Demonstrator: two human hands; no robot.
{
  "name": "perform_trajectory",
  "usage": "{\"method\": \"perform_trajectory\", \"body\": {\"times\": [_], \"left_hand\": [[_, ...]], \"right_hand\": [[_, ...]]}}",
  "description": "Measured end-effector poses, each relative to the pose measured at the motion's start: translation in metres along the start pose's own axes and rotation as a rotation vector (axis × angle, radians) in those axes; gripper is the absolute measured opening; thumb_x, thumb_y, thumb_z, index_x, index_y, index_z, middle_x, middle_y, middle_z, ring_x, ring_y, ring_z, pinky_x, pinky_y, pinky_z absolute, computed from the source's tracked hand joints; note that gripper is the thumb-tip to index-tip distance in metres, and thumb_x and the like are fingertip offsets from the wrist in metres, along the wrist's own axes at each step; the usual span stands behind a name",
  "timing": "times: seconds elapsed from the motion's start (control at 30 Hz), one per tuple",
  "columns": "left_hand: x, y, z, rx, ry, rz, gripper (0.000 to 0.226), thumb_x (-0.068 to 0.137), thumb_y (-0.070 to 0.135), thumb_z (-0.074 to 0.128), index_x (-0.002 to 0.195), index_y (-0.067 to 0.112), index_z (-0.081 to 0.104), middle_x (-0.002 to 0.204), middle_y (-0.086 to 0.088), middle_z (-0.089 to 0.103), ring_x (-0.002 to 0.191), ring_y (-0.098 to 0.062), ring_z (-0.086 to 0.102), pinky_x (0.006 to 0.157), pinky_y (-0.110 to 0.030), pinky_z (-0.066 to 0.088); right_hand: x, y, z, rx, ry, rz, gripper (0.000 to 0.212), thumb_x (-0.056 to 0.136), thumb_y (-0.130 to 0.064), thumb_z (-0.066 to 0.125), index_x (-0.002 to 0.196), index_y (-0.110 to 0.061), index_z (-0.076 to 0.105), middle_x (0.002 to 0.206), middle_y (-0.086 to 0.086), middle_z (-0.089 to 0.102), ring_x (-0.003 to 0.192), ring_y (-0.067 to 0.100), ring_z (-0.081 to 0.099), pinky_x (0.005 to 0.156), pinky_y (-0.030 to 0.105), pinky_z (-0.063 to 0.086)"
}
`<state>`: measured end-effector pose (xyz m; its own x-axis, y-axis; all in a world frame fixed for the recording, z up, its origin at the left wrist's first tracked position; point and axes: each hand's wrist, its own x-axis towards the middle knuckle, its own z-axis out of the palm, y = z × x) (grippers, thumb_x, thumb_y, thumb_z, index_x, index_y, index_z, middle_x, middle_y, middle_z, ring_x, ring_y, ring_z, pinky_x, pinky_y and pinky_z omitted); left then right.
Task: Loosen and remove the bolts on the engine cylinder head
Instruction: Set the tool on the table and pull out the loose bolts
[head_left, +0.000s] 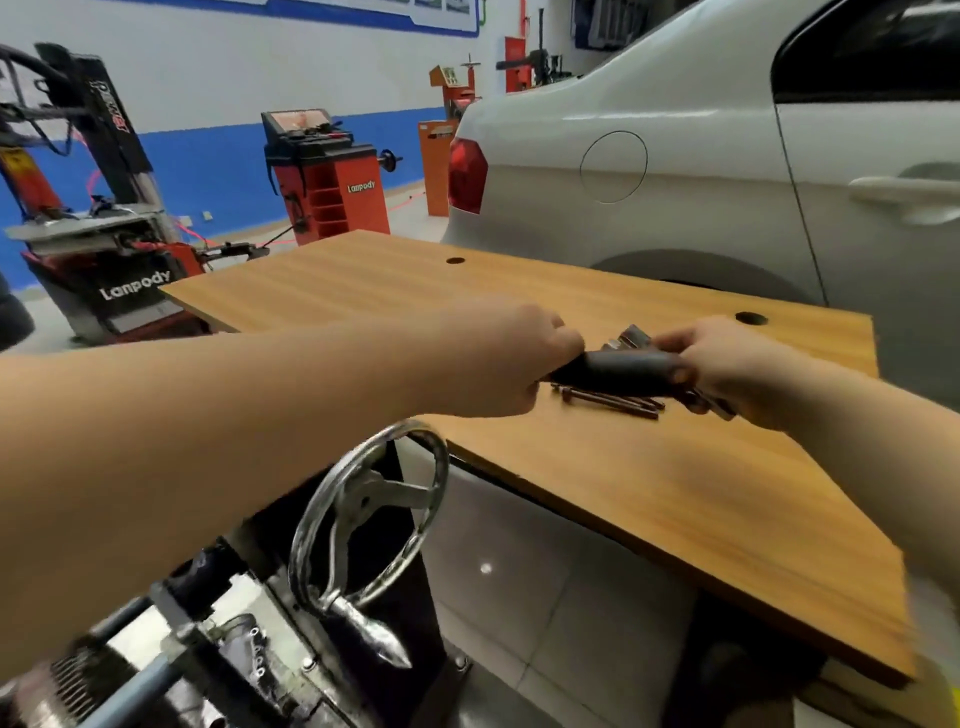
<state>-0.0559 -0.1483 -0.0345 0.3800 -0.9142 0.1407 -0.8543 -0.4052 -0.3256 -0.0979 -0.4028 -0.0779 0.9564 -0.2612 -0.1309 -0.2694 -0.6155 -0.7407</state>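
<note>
The wooden surface (675, 493) is bare in front of and behind the bolts (613, 401) lying on it, while a white car (701, 171) stands close behind its far edge and a metal handwheel (363, 519) rises just beside its near left edge.

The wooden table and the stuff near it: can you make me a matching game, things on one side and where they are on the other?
Things:
1. long dark bolts
2. black tool handle
3. shiny metal handwheel
4. white car

Places:
A. behind the wooden table
B. held in both hands
C. lying flat on the table
D. below the table's near edge

Pairs: 1-C, 2-B, 3-D, 4-A
</note>
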Motion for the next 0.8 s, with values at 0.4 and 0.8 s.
{"method": "perform_trajectory", "body": {"times": [0.4, 0.8], "left_hand": [[0.066, 0.083, 0.071, -0.104, -0.134, 0.198, 0.036, 0.095, 0.018, 0.071, 0.130, 0.022, 0.063, 0.096, 0.005, 0.060, 0.075, -0.014, 0.055, 0.055, -0.027, 0.046], [0.018, 0.070, 0.097, -0.110, -0.090, -0.082, 0.043, 0.103, 0.010, 0.054, 0.146, 0.015, 0.055, 0.143, -0.008, 0.059, 0.134, -0.027, 0.053, 0.111, -0.042, 0.048]], "right_hand": [[0.008, 0.022, 0.001, -0.091, -0.006, -0.098, 0.032, 0.088, -0.018, 0.082, 0.116, -0.027, 0.071, 0.100, -0.007, 0.069, 0.091, 0.010, 0.065, 0.066, 0.022, 0.048], [0.039, 0.003, 0.076, -0.315, 0.089, -0.329, 0.025, 0.086, -0.021, 0.070, 0.109, -0.029, 0.078, 0.091, -0.010, 0.069, 0.081, 0.007, 0.062, 0.063, 0.024, 0.048]]}}
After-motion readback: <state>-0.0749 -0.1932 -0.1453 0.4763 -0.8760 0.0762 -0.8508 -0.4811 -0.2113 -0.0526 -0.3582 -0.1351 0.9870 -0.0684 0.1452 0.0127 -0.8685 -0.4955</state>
